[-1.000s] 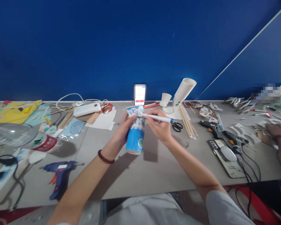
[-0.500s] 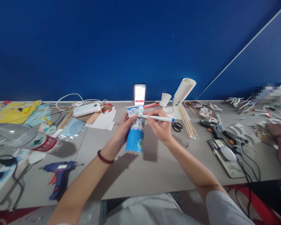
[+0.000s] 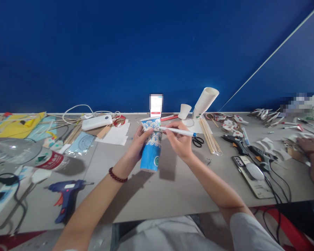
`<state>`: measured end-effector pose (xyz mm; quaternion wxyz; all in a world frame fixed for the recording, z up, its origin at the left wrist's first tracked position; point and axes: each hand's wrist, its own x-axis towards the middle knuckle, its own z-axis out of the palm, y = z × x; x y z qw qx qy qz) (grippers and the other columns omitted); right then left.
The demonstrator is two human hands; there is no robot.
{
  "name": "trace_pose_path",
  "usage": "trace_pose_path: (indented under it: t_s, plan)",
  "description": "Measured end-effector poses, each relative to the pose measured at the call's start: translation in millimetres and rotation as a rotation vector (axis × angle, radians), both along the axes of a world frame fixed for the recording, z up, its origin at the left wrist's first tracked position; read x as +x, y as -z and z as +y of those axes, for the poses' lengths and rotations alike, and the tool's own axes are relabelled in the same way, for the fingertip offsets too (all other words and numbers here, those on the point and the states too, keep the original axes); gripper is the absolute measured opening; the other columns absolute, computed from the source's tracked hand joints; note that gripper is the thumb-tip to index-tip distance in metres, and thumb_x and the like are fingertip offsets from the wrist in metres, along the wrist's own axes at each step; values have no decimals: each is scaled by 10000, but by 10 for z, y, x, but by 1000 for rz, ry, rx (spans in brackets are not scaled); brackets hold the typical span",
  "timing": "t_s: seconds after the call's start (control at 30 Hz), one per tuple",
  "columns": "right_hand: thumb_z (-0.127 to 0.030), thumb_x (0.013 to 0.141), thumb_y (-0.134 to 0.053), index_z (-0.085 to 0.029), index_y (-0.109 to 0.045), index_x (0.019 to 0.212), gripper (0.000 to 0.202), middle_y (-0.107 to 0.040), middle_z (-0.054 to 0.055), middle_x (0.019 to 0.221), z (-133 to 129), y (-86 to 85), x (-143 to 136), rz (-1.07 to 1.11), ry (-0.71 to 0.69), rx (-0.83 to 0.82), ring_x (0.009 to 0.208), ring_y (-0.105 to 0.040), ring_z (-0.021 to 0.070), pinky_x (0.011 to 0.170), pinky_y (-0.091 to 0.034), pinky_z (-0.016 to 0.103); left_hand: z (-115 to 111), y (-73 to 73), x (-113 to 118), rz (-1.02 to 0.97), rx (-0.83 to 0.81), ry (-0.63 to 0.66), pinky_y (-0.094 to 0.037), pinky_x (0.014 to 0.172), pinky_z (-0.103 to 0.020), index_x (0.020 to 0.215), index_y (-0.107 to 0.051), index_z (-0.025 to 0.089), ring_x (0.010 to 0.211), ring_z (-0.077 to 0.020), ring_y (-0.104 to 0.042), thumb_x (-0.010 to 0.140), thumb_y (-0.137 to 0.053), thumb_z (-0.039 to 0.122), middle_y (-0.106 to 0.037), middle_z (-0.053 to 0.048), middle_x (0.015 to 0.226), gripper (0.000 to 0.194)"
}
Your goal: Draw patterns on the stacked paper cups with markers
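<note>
My left hand [image 3: 140, 141] is wrapped around the left side of a paper cup [image 3: 150, 157], its thumb lying across the front. The cup is blue on its lower part, with blue scallop drawings on white above, and it is tilted over the table. My right hand [image 3: 180, 141] grips a white marker pen [image 3: 179, 131] with a blue end. The pen's tip is at the right side of the cup's patterned part, close to my left thumb; whether it touches is too small to tell. My left fingers behind the cup are hidden.
A lit phone [image 3: 156, 104] stands behind the cup. Stacked paper cups [image 3: 206, 99], scissors [image 3: 198, 141] and wooden sticks [image 3: 209, 137] are to the right. A blue glue gun [image 3: 66, 197] and plastic bottle [image 3: 28, 153] lie left. Another person's hand [image 3: 310, 144] is far right.
The marker's blue end has shifted very slightly right and down. The cup and my left hand stay almost where they were.
</note>
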<state>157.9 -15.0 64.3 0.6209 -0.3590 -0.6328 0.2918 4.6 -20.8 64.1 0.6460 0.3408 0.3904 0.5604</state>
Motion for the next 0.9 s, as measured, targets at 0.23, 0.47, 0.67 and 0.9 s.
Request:
trace_pose_path:
  t_s: [0.23,0.47,0.67,0.9]
  plan:
    - [-222,853,-627,-232,-601,868,32,-678,11,841,-8,-27,-3,47,-48,-16,863,-726,189,687,-606,314,1,2,-6,-4,51,28,-554,717,-323,1188,-581,220,887,-233,-687,732,-773,353,-706,-78,1079,513]
    - [-182,833,-629,-219,-611,820,43,-654,11,798,-18,-56,-3,38,-51,-22,939,-737,231,680,-589,313,12,31,-10,31,90,7,-551,709,-312,1152,-587,223,859,-223,-687,734,-773,341,-707,-68,1042,473]
    - [-260,851,-636,-223,-605,848,48,-665,16,827,-5,-15,4,70,-75,-51,940,-730,219,694,-598,324,29,32,-12,37,111,-6,-554,721,-320,1144,-580,212,865,-223,-686,719,-779,356,-698,-68,1046,491]
    - [-306,863,-639,-232,-615,859,78,-636,19,844,20,58,11,111,-27,-54,829,-697,193,689,-607,344,26,41,-13,32,134,-4,-568,700,-329,1145,-583,229,843,-222,-684,732,-775,349,-696,-57,1033,471]
